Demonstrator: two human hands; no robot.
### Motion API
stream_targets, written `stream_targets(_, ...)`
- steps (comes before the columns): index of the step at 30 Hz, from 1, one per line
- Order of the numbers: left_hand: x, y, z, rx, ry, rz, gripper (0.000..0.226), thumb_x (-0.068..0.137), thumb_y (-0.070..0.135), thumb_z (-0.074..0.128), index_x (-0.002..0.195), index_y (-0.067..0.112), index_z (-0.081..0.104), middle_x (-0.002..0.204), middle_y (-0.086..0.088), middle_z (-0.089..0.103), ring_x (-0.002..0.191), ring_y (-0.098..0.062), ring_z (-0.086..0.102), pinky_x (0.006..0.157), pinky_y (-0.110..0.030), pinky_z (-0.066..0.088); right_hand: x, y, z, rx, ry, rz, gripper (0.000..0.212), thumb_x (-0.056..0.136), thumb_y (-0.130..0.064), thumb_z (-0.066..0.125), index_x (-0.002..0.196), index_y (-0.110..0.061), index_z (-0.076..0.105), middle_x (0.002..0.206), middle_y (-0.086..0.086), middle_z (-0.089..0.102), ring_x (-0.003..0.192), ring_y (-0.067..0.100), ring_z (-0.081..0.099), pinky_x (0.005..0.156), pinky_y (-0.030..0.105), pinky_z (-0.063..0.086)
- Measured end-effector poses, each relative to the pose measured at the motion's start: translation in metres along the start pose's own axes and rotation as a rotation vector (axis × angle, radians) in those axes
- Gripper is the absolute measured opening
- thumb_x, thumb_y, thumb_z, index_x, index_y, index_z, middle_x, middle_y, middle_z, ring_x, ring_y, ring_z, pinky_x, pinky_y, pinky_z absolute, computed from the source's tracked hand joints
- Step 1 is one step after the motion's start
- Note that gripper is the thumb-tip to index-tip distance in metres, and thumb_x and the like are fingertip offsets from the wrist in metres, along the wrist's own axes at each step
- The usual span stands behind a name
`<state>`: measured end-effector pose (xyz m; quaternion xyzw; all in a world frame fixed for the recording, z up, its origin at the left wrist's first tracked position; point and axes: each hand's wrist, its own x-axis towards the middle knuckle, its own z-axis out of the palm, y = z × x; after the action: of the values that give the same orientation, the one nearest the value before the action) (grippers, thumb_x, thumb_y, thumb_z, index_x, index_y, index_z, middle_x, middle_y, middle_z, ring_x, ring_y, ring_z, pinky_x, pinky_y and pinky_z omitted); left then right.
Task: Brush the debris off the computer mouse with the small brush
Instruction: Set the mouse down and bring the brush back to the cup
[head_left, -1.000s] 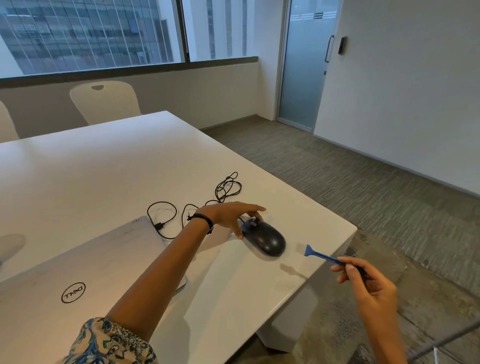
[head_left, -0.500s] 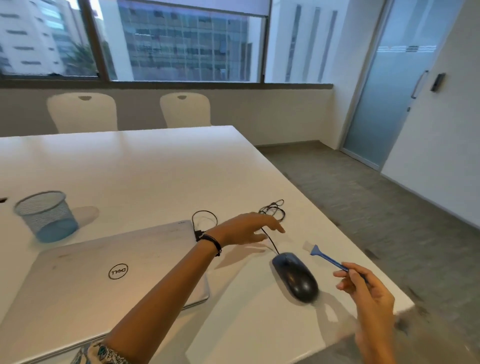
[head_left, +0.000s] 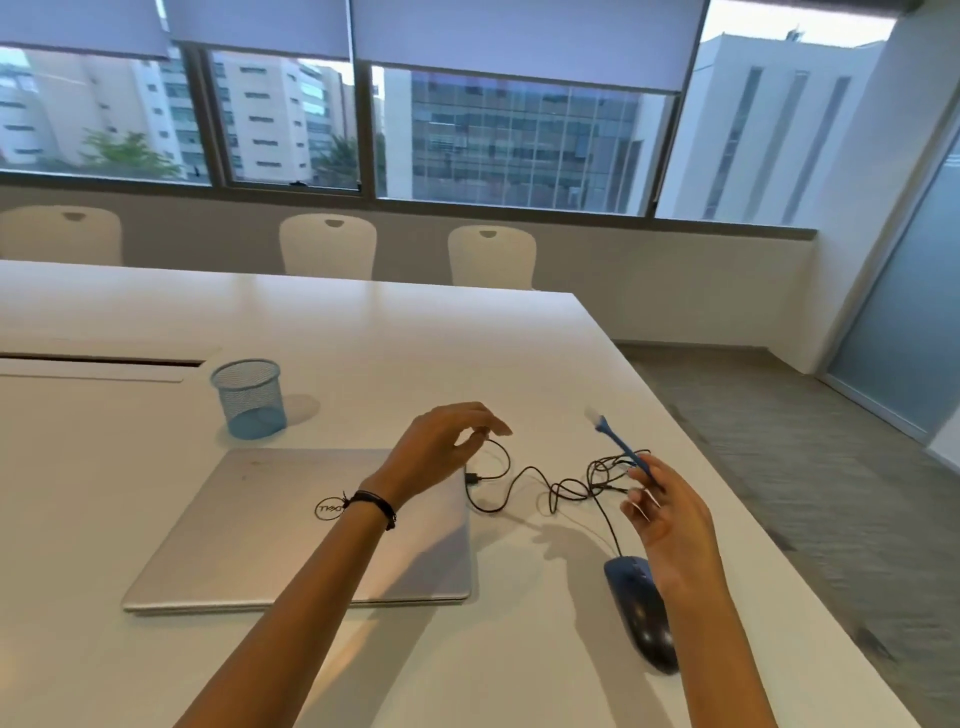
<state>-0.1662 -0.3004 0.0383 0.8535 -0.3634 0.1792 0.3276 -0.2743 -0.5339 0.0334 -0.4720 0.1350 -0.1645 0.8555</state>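
Note:
The dark computer mouse (head_left: 642, 613) lies on the white table (head_left: 363, 343) near its right edge, partly behind my right forearm. Its black cable (head_left: 530, 480) loops away toward the laptop. My right hand (head_left: 670, 519) hovers above the mouse and grips the small blue brush (head_left: 618, 441) by its handle, white bristles pointing up and away. My left hand (head_left: 441, 449) floats over the cable's far loop with fingers curled and apart, holding nothing.
A closed silver laptop (head_left: 291, 535) lies left of the mouse under my left forearm. A blue mesh cup (head_left: 249, 397) stands behind it. White chairs (head_left: 327, 244) line the table's far side. The table's right edge drops to carpet (head_left: 810, 467).
My left hand has let go of the mouse and lifted toward the cable. My right hand has raised the brush higher. The view has swung left and up.

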Motion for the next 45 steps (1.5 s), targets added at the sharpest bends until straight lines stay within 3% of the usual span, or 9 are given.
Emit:
stream_targets(8, -0.033, -0.034, -0.058, -0.104, 0.131, -0.088, 0.022, 0.091, 0.013, 0.052, 0.101, 0.029, 0.065, 0.096, 0.015, 0.064, 0.085, -0.002, 0.061, 0.08, -0.021, 0.051, 0.014, 0.008, 0.083, -0.019, -0.209, 0.02, 0.02, 0.094, -0.015, 0.045, 0.093, -0.013, 0.065, 0.064, -0.003, 0.07, 0.05, 0.006, 0.057, 0.052, 0.02, 0.052)
stream_targets(13, -0.051, -0.07, -0.112, -0.141, 0.288, -0.113, 0.024, 0.087, 0.0, 0.055, 0.1, 0.018, 0.065, 0.1, 0.0, 0.068, 0.084, -0.008, 0.065, 0.078, -0.021, 0.052, 0.015, 0.02, 0.143, 0.027, -0.291, 0.026, 0.019, 0.093, -0.014, 0.046, 0.092, -0.012, 0.065, 0.065, -0.003, 0.07, 0.05, 0.007, 0.056, 0.051, 0.02, 0.052)
stream_targets(24, -0.075, -0.157, -0.201, -0.08, 0.425, -0.203, 0.027, 0.088, 0.003, 0.052, 0.105, 0.021, 0.063, 0.106, 0.004, 0.063, 0.092, -0.008, 0.061, 0.083, -0.019, 0.049, 0.016, 0.071, 0.264, 0.101, -0.382, 0.01, 0.021, 0.095, -0.017, 0.044, 0.094, -0.012, 0.065, 0.068, -0.001, 0.072, 0.051, 0.008, 0.06, 0.053, 0.02, 0.053)
stream_targets(29, -0.079, -0.199, -0.208, -0.068, 0.446, -0.326, 0.028, 0.089, 0.014, 0.053, 0.114, 0.026, 0.057, 0.114, 0.008, 0.056, 0.093, -0.006, 0.059, 0.084, -0.024, 0.049, 0.017, 0.1, 0.304, 0.054, -0.368, -0.055, 0.022, 0.096, -0.016, 0.043, 0.095, -0.01, 0.065, 0.068, -0.001, 0.072, 0.052, 0.009, 0.06, 0.053, 0.021, 0.053)
stream_targets(38, -0.074, -0.238, -0.202, -0.127, 0.561, -0.395, 0.027, 0.089, 0.014, 0.053, 0.111, 0.03, 0.055, 0.11, 0.006, 0.059, 0.089, -0.002, 0.058, 0.076, -0.013, 0.045, 0.025, 0.145, 0.347, -0.064, -0.227, -0.157, 0.019, 0.096, -0.012, 0.044, 0.095, -0.011, 0.063, 0.071, 0.0, 0.072, 0.053, 0.01, 0.061, 0.054, 0.022, 0.054)
stream_targets(41, -0.072, -0.246, -0.2, -0.108, 0.567, -0.442, 0.028, 0.089, 0.015, 0.054, 0.113, 0.03, 0.054, 0.11, 0.005, 0.059, 0.089, -0.005, 0.057, 0.075, -0.02, 0.047, 0.034, 0.156, 0.359, -0.168, -0.139, -0.217, 0.013, 0.095, -0.013, 0.046, 0.099, -0.008, 0.058, 0.084, 0.01, 0.068, 0.058, 0.016, 0.059, 0.059, 0.025, 0.055)
stream_targets(45, -0.075, -0.258, -0.191, -0.067, 0.498, -0.613, 0.035, 0.089, 0.02, 0.054, 0.123, 0.024, 0.048, 0.124, 0.001, 0.051, 0.098, -0.012, 0.054, 0.078, -0.029, 0.045, 0.046, 0.177, 0.374, -0.345, -0.068, -0.346, 0.005, 0.093, -0.016, 0.051, 0.094, -0.012, 0.054, 0.086, 0.009, 0.07, 0.054, 0.012, 0.06, 0.058, 0.022, 0.055)
